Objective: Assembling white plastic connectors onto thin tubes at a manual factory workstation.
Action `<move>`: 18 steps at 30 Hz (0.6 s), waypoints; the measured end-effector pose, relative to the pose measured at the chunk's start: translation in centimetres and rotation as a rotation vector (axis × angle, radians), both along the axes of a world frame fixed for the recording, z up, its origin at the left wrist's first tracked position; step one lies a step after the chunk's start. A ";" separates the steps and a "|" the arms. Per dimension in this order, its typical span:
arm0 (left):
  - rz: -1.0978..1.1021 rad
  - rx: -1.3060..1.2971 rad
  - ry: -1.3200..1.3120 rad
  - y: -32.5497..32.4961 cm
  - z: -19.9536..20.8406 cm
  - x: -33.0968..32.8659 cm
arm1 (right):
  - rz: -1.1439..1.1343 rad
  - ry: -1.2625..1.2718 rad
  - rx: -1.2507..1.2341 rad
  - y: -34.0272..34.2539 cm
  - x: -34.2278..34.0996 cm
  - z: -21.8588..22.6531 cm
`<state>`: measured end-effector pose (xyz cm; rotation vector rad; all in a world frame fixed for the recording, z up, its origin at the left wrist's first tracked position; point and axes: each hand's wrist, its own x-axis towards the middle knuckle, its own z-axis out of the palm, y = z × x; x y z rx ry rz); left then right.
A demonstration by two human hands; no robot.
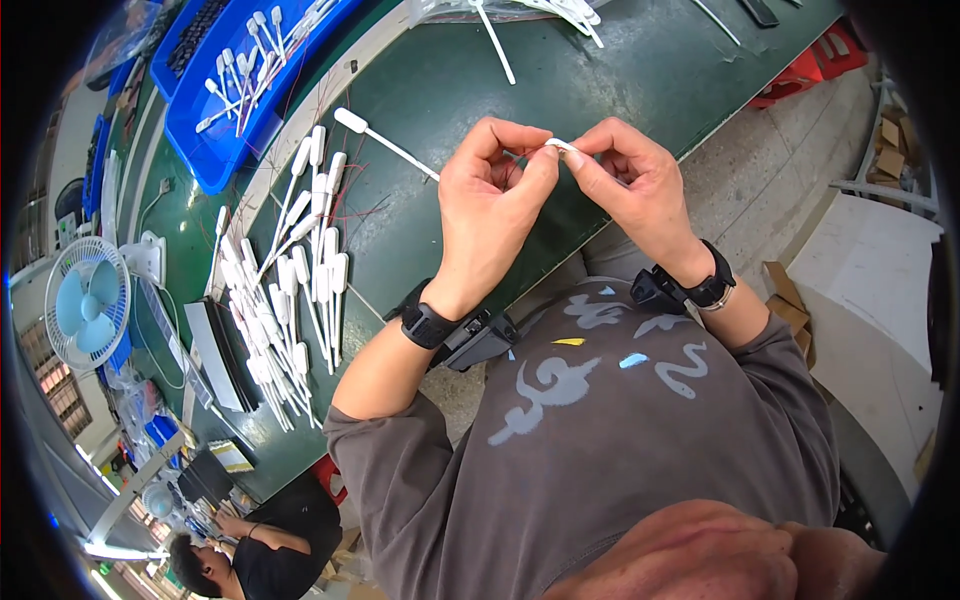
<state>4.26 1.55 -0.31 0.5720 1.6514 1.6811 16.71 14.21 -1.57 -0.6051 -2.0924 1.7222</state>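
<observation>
Over the green table (400, 225), my left hand (490, 205) and my right hand (635, 180) meet with thumbs and forefingers pinched. Between the fingertips is a small white part (560, 145), mostly covered, so its kind is unclear. Thin reddish wire shows among the left fingers. Just left of that hand is a white stick with a flat paddle-shaped head (350, 120); its far end passes behind the hand, and I cannot tell whether it is held. Further left lies a heap of similar white sticks (290, 290), with thin red wires around their heads.
A blue bin (210, 175) at the upper left holds more white sticks and small dark parts. A clear plastic bag (440, 12) with white sticks lies at the far edge. A fan (92, 300) stands left; another person (275, 550) sits lower left. A red stool (815, 65) is upper right.
</observation>
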 end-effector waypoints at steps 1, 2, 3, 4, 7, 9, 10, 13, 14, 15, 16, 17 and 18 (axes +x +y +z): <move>0.002 -0.004 -0.018 0.0 0.1 0.0 | 0.000 0.002 -0.006 0.0 0.0 -0.1; 0.005 -0.008 -0.036 0.1 0.2 -0.1 | 0.000 0.003 -0.011 0.1 -0.1 -0.1; 0.006 -0.013 -0.054 0.1 0.2 -0.1 | -0.001 0.004 -0.018 0.1 0.0 -0.1; 0.007 -0.012 -0.054 0.1 0.3 -0.1 | 0.000 0.004 -0.017 0.1 0.0 -0.1; 0.002 0.040 -0.194 0.2 0.2 -0.2 | 0.019 0.002 -0.104 0.0 0.0 0.0; 0.019 0.055 -0.197 0.2 0.0 0.0 | 0.019 0.008 -0.103 -0.1 -0.1 -0.1; 0.035 0.069 -0.200 0.2 -0.2 0.1 | 0.020 0.013 -0.102 -0.1 -0.1 -0.2; 0.063 0.091 -0.198 0.3 -0.6 0.4 | 0.028 0.021 -0.125 -0.2 -0.2 -0.4; 0.075 0.097 -0.192 0.4 -0.6 0.5 | 0.035 0.024 -0.151 -0.2 -0.2 -0.4; 0.086 0.103 -0.186 0.4 -0.7 0.5 | 0.042 0.027 -0.176 -0.2 -0.3 -0.5; 0.087 0.104 -0.186 0.3 -0.6 0.5 | 0.043 0.027 -0.175 -0.1 -0.3 -0.4; 0.074 0.085 -0.155 0.3 -0.4 0.5 | 0.051 0.027 -0.179 -0.1 -0.3 -0.3; 0.059 0.067 -0.125 0.2 -0.3 0.4 | 0.058 0.027 -0.182 0.0 -0.2 -0.2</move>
